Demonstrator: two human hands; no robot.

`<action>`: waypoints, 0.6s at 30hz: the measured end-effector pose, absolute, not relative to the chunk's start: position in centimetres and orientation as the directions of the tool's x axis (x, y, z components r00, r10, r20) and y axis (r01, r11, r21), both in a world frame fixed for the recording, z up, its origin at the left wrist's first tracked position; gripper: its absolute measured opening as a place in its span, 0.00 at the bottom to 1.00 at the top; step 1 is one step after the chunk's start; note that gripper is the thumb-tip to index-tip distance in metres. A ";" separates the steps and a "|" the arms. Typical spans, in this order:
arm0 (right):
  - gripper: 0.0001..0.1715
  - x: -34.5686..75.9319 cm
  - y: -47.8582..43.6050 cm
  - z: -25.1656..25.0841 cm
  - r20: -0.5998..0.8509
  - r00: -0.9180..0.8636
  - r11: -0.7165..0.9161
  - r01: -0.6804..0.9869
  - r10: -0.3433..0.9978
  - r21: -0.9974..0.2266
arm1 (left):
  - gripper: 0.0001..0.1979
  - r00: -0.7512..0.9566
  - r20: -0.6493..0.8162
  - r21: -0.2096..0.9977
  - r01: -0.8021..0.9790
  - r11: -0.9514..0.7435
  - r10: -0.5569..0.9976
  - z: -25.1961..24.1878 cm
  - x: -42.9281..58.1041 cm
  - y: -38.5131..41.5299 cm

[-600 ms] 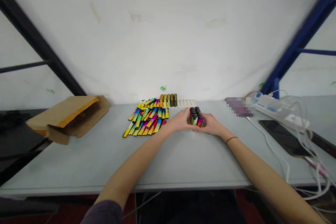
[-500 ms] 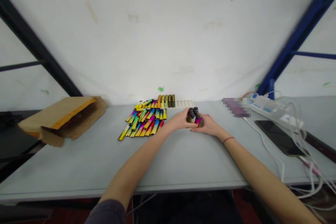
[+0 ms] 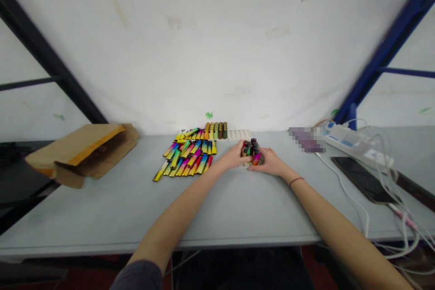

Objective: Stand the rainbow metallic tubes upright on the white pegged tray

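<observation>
Both of my hands meet at the far middle of the grey table (image 3: 102, 213). Between them stands a small bundle of rainbow-coloured sticks with black tips (image 3: 251, 151). My left hand (image 3: 234, 156) cups its left side and my right hand (image 3: 269, 162) cups its right side, fingers curled against it. A red string circles my right wrist. To the left of my left hand, several more rainbow sticks (image 3: 185, 157) lie flat in rows. Behind them a row of sticks stands in a white tray (image 3: 239, 134).
An open brown cardboard box (image 3: 79, 152) lies on its side at the table's left. At the right are a white power strip (image 3: 356, 142), tangled white cables (image 3: 401, 190) and a black phone (image 3: 365, 176). A white wall rises behind, with dark and blue frame bars at either side.
The bundle between my hands has tilted slightly. The view has shifted a little. My hands stay in the same spot around the bundle.
</observation>
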State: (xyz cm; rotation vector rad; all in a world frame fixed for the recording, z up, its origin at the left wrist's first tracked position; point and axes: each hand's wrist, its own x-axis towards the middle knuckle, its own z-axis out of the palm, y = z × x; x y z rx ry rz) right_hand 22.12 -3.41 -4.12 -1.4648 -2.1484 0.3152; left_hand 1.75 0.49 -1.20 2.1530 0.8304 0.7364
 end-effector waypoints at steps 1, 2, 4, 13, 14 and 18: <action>0.39 22.1 -3.4 -4.1 0.283 -0.283 0.388 0.800 0.917 -0.457 | 0.20 0.619 0.244 0.775 0.339 -0.534 0.747 -1.3 1.8 0.5; 0.39 22.1 -3.4 -4.1 0.281 -0.283 0.386 0.804 0.917 -0.452 | 0.19 0.598 0.253 0.780 0.338 -0.526 0.760 -1.3 1.8 0.4; 0.40 22.1 -3.4 -4.1 0.275 -0.283 0.382 0.810 0.919 -0.445 | 0.17 0.537 0.294 0.790 0.330 -0.518 0.791 -1.0 1.9 0.5; 0.40 22.1 -3.5 -4.0 0.280 -0.273 0.374 0.823 0.920 -0.428 | 0.15 0.380 0.366 0.826 0.288 -0.484 0.850 -0.1 1.3 0.6; 0.40 22.1 -3.5 -4.0 0.276 -0.272 0.372 0.823 0.922 -0.430 | 0.15 0.389 0.362 0.823 0.295 -0.486 0.847 -0.2 1.2 0.6; 0.40 22.1 -3.5 -4.0 0.271 -0.278 0.375 0.818 0.921 -0.436 | 0.19 0.480 0.307 0.802 0.335 -0.495 0.822 -0.7 0.8 0.4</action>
